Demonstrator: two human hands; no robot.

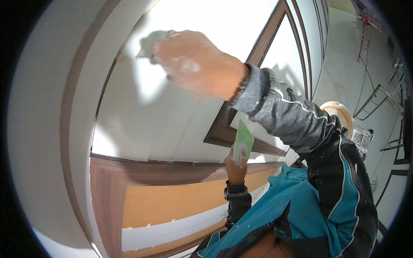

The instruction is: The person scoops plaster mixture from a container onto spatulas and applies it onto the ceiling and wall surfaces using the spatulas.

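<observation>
My right fingers (165,53) are closing round a grey tool (149,46) at the upper left, folded together and not spread. The tool is sticking out past them on the far side from my wrist, lying over the white panel (167,122). This hand is blurring, so I can't tell how each finger is sitting on the tool, or whether its edge is touching the panel. White smears are showing on my skin, and pale dust is coating my grey sleeve (292,118).

My left fingers (241,155) are pinching the lower end of a green plate (244,136), well apart from the tool and nearer my body. Most of the plate is rising above them, tapering to a tilted corner, while whitish stuff is marking the fingertips on its face. Just behind it, a brown frame (221,124) is running along the white panel. Below, an orange board (172,201) is lying inside brown trim (172,171). Beyond my right sleeve a bucket (340,109) is showing its pale rim, and farther off a ladder (373,99) is standing.
</observation>
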